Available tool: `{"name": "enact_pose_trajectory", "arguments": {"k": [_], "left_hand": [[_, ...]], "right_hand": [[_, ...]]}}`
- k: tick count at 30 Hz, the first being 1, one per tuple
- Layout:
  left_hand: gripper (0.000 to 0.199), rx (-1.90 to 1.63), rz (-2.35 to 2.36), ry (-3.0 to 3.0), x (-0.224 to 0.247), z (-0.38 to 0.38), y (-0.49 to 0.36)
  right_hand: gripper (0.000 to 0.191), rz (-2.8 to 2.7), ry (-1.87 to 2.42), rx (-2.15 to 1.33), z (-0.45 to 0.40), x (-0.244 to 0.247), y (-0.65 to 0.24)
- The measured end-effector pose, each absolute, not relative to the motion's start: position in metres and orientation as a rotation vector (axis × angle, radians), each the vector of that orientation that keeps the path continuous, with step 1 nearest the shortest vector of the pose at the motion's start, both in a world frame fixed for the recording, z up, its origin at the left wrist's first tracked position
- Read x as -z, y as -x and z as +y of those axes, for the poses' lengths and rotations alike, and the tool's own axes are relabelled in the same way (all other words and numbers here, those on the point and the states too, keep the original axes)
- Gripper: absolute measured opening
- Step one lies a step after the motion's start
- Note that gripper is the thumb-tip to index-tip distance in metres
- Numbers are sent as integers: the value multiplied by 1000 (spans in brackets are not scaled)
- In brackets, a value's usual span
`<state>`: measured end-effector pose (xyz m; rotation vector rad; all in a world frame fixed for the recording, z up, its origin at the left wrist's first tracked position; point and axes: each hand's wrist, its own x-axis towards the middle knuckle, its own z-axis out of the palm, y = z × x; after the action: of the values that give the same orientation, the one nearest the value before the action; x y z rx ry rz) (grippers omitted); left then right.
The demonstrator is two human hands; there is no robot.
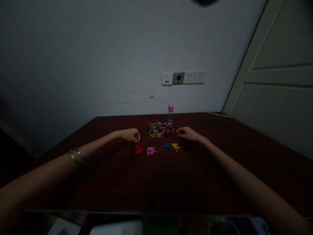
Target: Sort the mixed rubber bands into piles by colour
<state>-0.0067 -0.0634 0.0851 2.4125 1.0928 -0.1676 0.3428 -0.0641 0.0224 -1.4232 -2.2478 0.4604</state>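
My left hand [131, 134] is closed in a pinch just behind a small pile of red band-like pieces [139, 148]; anything between its fingertips is too small to make out. My right hand [188, 133] has its fingertips together at the right edge of a large mixed heap of coloured band-like pieces [160, 129]; what they hold, if anything, is hidden. In a row nearer to me lie separate small piles: pink pieces [151, 150], blue pieces [166, 147], yellow pieces [175, 146] and a dim black pile [187, 147] below my right hand.
A clear bottle with a pink cap [170, 114] stands upright behind the mixed heap. The dark red table [156, 182] reaches back to a wall with sockets [194, 77]. A pale door [276, 71] is at the right. Below the front edge, objects lie in shadow.
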Motion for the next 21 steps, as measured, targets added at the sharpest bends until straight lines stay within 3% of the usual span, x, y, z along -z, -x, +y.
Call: {"name": "enact_pose_trajectory", "arguments": {"k": [9,21], "left_hand": [[17,134,1069,-2295,-80,-48,15],[24,-398,1365,-2126,-50,2,31]], "right_hand": [[30,-2261,1429,-454,-61,-23,-339],[31,-2316,1053,-674,-83,-54,-231]]}}
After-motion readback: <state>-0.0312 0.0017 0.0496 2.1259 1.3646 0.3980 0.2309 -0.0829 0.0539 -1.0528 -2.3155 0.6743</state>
